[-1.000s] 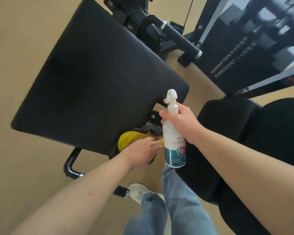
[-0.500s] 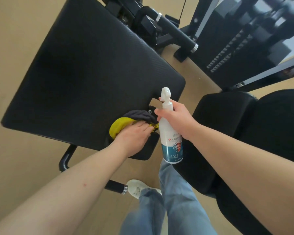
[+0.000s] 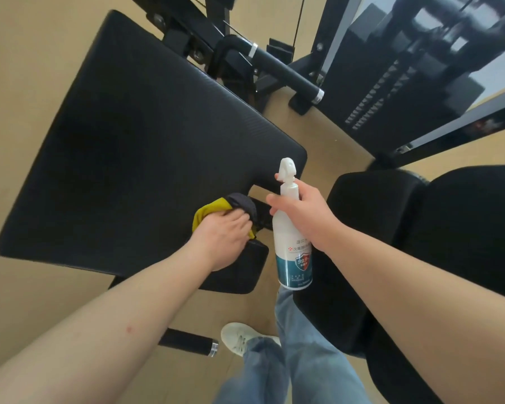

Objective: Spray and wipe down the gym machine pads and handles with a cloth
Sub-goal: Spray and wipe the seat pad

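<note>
matt ribbed pad (image 3: 134,158), soft cloth (image 3: 207,212), plastic bottle (image 3: 293,258)

The big black pad (image 3: 134,158) lies bare across its left and far stretch, so there is wide room to sweep there. Its near right corner is taken up by the left grip (image 3: 222,240) holding the cloth (image 3: 213,214). The strip of floor (image 3: 327,135) between that pad and the seat pad (image 3: 370,228) on the right is narrow, and the spray bottle (image 3: 293,240), held in the right grip (image 3: 301,217), hangs in it. Past the far edge, frame brackets (image 3: 187,39) and a sleeved handle (image 3: 286,74) crowd close.
</note>
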`<state>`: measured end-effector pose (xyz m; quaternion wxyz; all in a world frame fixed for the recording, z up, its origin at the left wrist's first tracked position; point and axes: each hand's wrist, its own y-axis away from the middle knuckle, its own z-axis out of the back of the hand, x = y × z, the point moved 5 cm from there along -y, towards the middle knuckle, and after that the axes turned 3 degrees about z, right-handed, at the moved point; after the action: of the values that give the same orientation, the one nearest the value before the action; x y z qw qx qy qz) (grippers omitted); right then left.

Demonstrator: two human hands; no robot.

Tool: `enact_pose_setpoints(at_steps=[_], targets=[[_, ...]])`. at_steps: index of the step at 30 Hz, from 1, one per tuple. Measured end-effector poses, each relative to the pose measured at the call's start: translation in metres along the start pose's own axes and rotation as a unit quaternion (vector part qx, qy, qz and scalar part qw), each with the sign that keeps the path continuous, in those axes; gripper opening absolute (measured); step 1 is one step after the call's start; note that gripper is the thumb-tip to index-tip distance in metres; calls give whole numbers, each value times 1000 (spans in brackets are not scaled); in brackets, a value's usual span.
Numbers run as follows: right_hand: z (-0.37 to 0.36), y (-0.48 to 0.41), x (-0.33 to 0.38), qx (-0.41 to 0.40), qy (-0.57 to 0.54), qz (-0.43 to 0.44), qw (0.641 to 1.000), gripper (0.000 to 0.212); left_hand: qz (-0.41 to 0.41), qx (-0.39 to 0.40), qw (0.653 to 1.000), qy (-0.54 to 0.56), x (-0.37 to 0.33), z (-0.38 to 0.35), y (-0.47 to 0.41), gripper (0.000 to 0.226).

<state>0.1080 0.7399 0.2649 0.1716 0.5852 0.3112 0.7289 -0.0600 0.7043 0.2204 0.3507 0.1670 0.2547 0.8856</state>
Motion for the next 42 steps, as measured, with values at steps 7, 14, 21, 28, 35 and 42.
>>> enact_pose_setpoints(at_steps=[7, 14, 21, 28, 35, 42], targets=[[6, -6, -3, -23, -17, -10, 1000, 35, 67, -33, 997, 30, 30, 26, -32, 67], [11, -6, -3, -44, -22, -16, 999, 35, 72, -39, 995, 56, 27, 25, -30, 61], [3, 5, 4, -43, -10, -18, 999, 38, 33, 5, 987, 156, -10, 4, 28, 55], [-24, 13, 9, -24, -2, -14, 1000, 45, -79, 64, 983, 153, -33, -27, 71, 44], [-56, 17, 5, 20, 31, -10, 999, 52, 79, -56, 988, 119, 59, -36, 90, 47], [-78, 17, 18, 58, 43, 15, 997, 40, 339, -27, 936, 94, 124, -27, 94, 71]])
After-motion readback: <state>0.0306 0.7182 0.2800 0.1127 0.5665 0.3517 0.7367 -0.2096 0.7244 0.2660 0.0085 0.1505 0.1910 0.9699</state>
